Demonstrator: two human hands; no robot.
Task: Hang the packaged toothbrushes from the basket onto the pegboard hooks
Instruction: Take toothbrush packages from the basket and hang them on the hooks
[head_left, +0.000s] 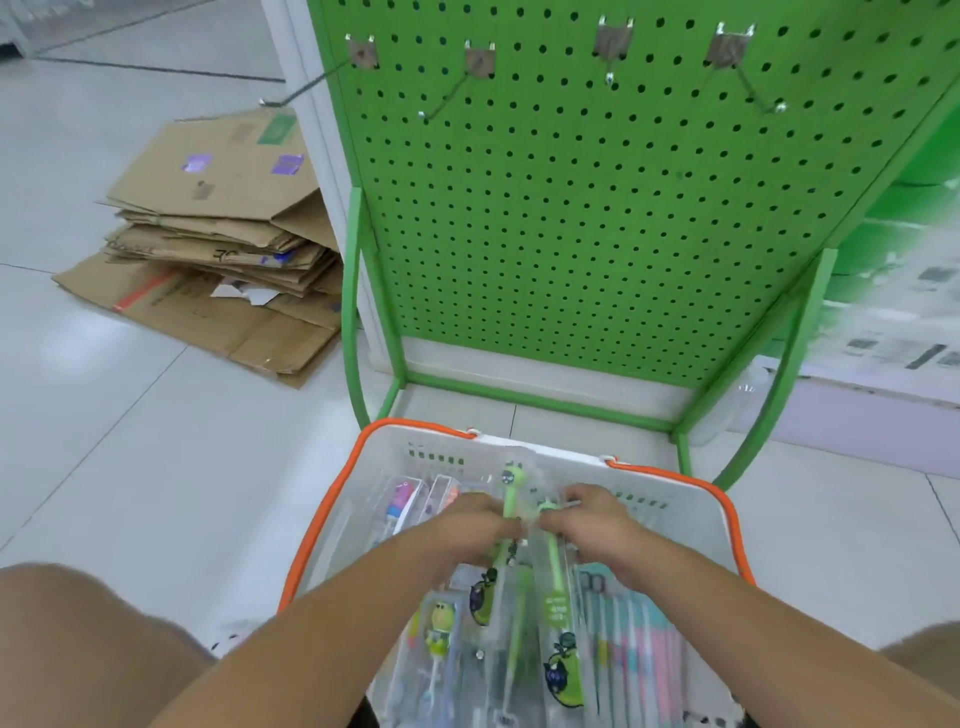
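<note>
Both hands, left hand (478, 525) and right hand (587, 519), pinching green toothbrush packs (519, 561) mid-basket (332, 514). Probably light, slippery, flexible; best gripped near the top hang-hole for the pegboard hooks (447, 101).

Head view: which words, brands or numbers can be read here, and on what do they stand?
No text can be read.
Toothbrush packages: print on green labels, too blurred.
Flattened cardboard boxes: labels and handwritten marks, too small.
Pegboard hook plates: no legible marks.
Shelf labels at right: blurred.

Head-worn view, forward and down
</note>
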